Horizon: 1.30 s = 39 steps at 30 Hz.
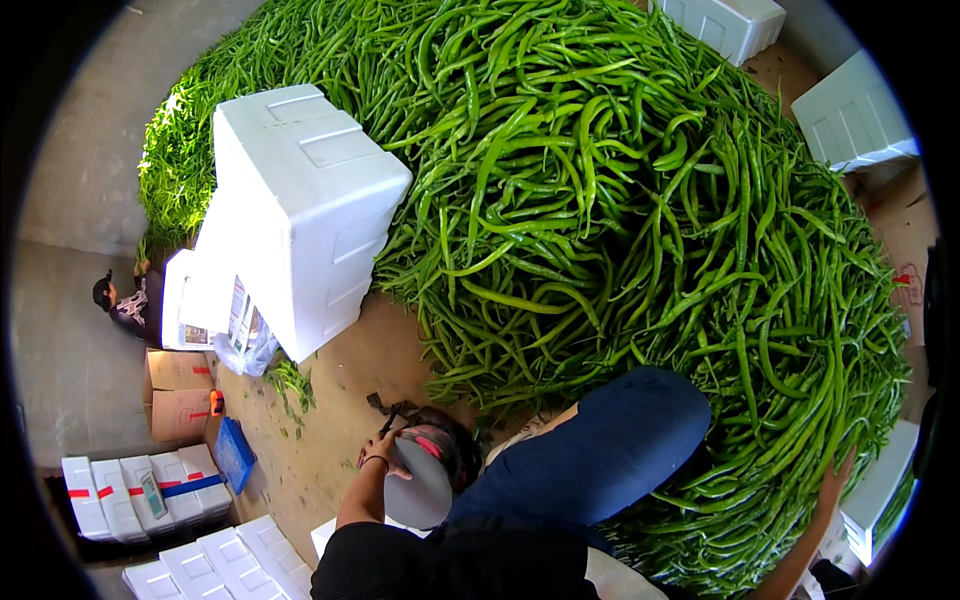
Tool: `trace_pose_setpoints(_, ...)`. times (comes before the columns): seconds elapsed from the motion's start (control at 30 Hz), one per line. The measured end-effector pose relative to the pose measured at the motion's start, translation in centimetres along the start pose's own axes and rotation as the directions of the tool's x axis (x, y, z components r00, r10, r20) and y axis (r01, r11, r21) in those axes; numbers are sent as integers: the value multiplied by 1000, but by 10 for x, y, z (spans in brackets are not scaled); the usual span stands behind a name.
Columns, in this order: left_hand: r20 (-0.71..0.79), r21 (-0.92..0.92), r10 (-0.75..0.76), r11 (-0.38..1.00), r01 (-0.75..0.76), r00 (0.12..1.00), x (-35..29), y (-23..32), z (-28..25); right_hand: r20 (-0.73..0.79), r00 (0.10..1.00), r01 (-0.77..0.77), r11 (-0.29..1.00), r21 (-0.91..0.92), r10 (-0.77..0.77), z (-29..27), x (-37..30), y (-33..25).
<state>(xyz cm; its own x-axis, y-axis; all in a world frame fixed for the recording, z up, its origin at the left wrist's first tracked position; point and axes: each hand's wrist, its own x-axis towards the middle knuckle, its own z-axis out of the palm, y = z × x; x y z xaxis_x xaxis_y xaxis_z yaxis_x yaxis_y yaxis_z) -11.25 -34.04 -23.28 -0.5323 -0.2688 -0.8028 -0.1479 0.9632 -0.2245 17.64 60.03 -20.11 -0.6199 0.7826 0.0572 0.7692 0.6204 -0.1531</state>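
Observation:
My left hand [384,455], with a band at the wrist, has its fingers closed over the edge of a round grey-topped cushion [418,490]. The cushion has a dark red patterned side and a black strap, and sits left of my blue-trousered leg [610,440]. A huge heap of long green chili peppers [620,220] spreads in front of me and round to my right. At the heap's right side my right hand [845,465] reaches among the peppers. Its fingers are mostly hidden, so I cannot make out whether it grips any.
A large white foam box [300,170] stands left against the heap, near a plastic bag [245,345]. Cardboard boxes [180,390], a blue tray [235,455] and white foam boxes [150,490] lie lower left. More foam boxes [855,110] stand right. Another person [130,295] is far left.

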Motion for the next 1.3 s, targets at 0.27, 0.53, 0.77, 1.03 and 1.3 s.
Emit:
trace_pose_setpoints(0.27,116,445,190,867,-222,975,27,26,41,-51,998,22,1000,15,-21,0,-15,-10)
trace_pose_setpoints(0.53,325,121,580,758,-641,747,111,92,28,-70,991,-102,987,121,111,-33,-35,-91)
trace_pose_setpoints(0.77,704,268,503,467,-843,502,134,141,-26,-315,942,-84,989,122,119,-147,-121,-213)
trace_pose_setpoints(1.03,444,45,882,-197,-979,-157,-44,212,-138,-209,970,-114,991,70,126,-273,-311,-374)
trace_pose_setpoints(1.3,-625,118,-143,-989,88,-768,-323,86,-297,-251,955,-162,987,2,158,-308,-406,-440)
